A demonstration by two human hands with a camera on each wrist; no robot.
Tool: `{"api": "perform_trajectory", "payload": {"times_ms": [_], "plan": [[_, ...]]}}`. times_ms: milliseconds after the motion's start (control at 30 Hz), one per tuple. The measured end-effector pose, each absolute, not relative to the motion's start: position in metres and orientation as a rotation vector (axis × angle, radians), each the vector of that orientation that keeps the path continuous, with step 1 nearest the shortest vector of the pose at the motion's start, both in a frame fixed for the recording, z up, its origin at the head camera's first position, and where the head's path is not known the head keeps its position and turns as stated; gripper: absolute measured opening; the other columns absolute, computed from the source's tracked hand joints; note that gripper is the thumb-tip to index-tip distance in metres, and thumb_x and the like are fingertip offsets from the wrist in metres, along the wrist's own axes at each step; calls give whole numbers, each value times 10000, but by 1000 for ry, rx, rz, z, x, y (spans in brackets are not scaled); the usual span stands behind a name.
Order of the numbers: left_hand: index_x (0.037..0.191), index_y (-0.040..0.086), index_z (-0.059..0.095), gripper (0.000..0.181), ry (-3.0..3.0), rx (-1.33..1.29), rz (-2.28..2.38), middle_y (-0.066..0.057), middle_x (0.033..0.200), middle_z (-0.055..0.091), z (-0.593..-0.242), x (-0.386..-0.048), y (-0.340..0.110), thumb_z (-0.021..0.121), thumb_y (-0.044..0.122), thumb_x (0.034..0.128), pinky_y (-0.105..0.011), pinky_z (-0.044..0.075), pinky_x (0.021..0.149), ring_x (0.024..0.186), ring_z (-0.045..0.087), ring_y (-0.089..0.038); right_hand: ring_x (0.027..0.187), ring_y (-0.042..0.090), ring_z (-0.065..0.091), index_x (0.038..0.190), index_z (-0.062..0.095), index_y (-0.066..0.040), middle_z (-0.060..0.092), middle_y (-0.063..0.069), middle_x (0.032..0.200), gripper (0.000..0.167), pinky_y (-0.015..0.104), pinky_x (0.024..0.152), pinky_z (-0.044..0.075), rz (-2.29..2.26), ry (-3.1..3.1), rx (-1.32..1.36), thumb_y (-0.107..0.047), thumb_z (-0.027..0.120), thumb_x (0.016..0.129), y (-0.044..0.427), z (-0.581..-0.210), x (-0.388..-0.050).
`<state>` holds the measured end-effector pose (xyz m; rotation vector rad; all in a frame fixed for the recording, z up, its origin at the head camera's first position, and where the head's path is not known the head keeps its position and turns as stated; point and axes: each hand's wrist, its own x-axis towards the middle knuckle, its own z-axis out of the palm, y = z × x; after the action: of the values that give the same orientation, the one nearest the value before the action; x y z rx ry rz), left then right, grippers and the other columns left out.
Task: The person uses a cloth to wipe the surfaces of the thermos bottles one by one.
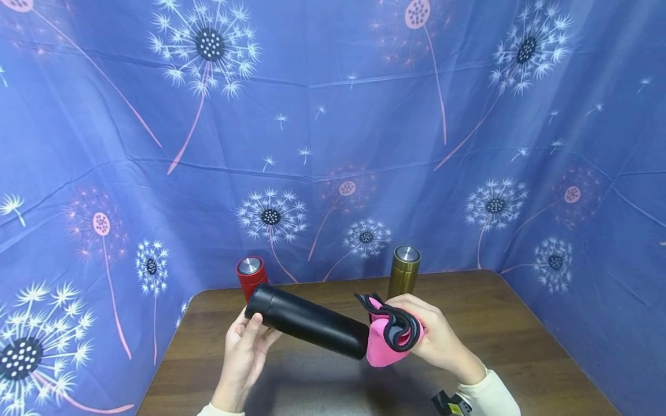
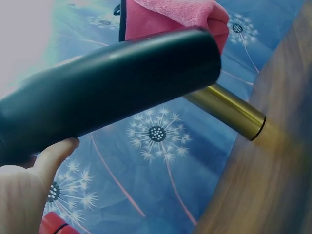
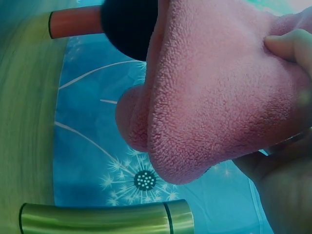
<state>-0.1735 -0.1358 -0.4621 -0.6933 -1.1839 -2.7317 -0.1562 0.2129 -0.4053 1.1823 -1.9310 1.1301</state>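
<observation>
A black thermos bottle [image 1: 312, 320] is tilted above the table, its capped end up to the left. My left hand [image 1: 248, 346] grips it near that cap, thumb across the near side. In my right hand [image 1: 437, 332] is a bunched pink cloth [image 1: 385, 344] with dark edging, held against or very close to the bottle's lower right end. The right wrist view shows the fluffy side of the cloth [image 3: 209, 92], pinched by the thumb. Seen from the left wrist, the bottle [image 2: 122, 80] partly covers the cloth [image 2: 170, 19].
Behind my left hand a red thermos [image 1: 252, 277] with a silver lid stands on the brown wooden table [image 1: 468, 306]. A gold thermos [image 1: 403, 271] stands behind my right hand. A blue dandelion-print curtain [image 1: 333, 127] hangs along the table's back and sides.
</observation>
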Motion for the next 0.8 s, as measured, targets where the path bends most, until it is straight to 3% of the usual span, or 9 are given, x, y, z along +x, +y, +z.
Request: {"api": "perform_trajectory", "payload": {"times_ms": [133,233,367,800], "plan": [[1308,19,599,296,-1040,-690,-2774,-124,1186,679,-465,-176,-136,447,114,1073,-490,536,917,1069,668,-248,995,200,642,1170,684,-49,667,99,1096,382,202,922,480,1155,-1924,1181,-87,827,818,219,-419,-164],[1298,21,616,321,-935,-691,-2808,-120,1179,673,-467,-176,-135,423,160,1082,-492,530,927,1069,664,-254,1014,204,637,1178,681,-24,663,122,1103,448,212,923,480,1216,-1904,1173,27,816,753,218,-425,-165],[1274,38,653,347,-790,-638,-2879,-109,1167,685,-470,-175,-133,422,214,1083,-501,517,947,1081,655,-260,1042,195,633,1176,675,14,660,152,1100,479,219,942,476,1276,-1858,1164,105,778,718,208,-417,-156],[1190,28,668,392,-482,-531,-3052,-143,1142,695,-476,-174,-125,412,303,1078,-481,494,987,1079,661,-278,1069,174,627,1178,656,40,657,169,1107,463,224,951,472,1412,-1830,1060,147,751,738,187,-415,-145]]}}
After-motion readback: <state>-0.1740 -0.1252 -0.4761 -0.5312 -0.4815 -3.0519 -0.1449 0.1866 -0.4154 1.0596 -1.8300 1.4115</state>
